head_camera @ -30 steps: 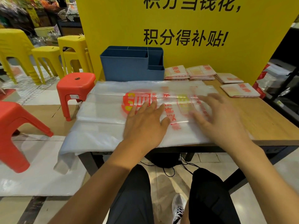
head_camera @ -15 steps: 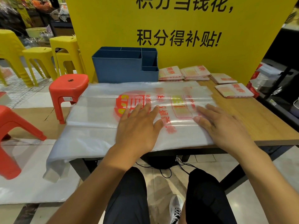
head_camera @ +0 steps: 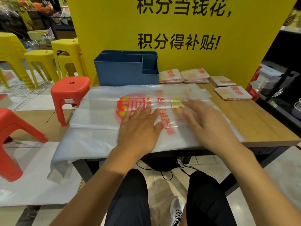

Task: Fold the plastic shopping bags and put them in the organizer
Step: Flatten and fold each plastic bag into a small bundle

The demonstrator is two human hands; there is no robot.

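Right hand (head_camera: pixel 210 126) has slid farther up the plastic bag (head_camera: pixel 101 121); both hands flat, left hand (head_camera: pixel 140 129) pressing; blue organizer (head_camera: pixel 125 70) behind on tabletop (head_camera: pixel 260 121).

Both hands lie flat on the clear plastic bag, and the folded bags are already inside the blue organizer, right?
Not quite. In the head view the blue plastic organizer looks empty; the folded bags lie on the wooden table beside it.

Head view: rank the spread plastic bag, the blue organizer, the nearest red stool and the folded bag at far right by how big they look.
1. Spread plastic bag
2. Blue organizer and nearest red stool: look alike; the stool is cut off and closer, so unranked
3. Folded bag
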